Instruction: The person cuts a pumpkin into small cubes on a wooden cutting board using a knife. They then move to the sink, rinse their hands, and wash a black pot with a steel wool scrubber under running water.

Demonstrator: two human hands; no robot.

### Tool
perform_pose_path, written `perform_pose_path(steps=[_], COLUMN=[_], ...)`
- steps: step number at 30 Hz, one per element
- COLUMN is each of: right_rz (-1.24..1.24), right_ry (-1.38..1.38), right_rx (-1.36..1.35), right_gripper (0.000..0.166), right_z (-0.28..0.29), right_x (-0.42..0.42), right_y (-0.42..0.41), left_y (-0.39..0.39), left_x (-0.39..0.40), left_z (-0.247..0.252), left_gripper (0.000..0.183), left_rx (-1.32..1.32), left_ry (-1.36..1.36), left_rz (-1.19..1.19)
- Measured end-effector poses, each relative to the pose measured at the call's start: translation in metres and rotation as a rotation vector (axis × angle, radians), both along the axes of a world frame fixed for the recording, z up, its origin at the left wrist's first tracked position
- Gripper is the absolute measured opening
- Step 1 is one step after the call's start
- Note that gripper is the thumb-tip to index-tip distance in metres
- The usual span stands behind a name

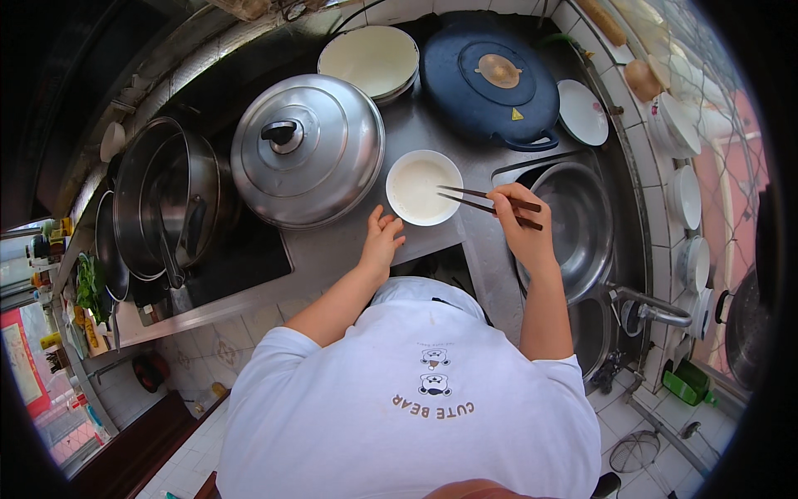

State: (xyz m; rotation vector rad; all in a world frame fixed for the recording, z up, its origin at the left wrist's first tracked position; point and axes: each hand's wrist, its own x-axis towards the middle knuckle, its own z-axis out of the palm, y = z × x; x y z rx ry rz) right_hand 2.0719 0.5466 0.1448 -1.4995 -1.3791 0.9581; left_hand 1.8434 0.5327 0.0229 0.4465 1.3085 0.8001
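Note:
A pair of dark chopsticks (480,201) is held in my right hand (522,218), their tips spread apart over a white bowl (456,169). Inside the bowl is a pale, milky liquid (416,187). Whether the tips dip into it, I cannot tell. My left hand (381,240) hovers by the bowl's lower left side with its fingers apart, holding nothing. The bowl rests on the stainless steel counter (430,128). Just left of it sits a large domed metal lid (318,162) with a black knob.
Behind the bowl lies a round dark-blue electric appliance (461,100), with a cream enamel dish (368,59) beside it. On the right, a metal basin (576,218) sits in the sink beside a faucet (654,309). Far left stands a deep metal pot (143,162). White bowls (686,196) line the windowsill.

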Motion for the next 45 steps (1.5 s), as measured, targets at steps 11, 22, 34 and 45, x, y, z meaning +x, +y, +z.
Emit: perform_pose_path(steps=[11,22,34,45], right_rz=[-0.069,0.208,-0.328,-1.065], right_ry=[-0.011,-0.734,-0.583,0.798], right_rx=[0.169,0.388,0.090,-0.423], right_gripper=[0.007,0.042,0.059,0.046], right_z=[-0.003,-0.134,-0.124,-0.194], right_x=[-0.004,-0.073,-0.027,0.160], right_y=[-0.014,-0.023,-0.087,-0.140], left_y=[-0.004,-0.015,-0.045,-0.025], left_x=[-0.001,-0.023,0.018,0.198], left_z=[0.006,-0.013,-0.031,-0.016], left_gripper=[0.063,0.036,0.037,0.077], left_rx=[0.024,-0.031,-0.305,-0.416], left_ry=[0.068,-0.021,-0.091,-0.759], left_rz=[0.008,-0.204,-0.862,-0.524])
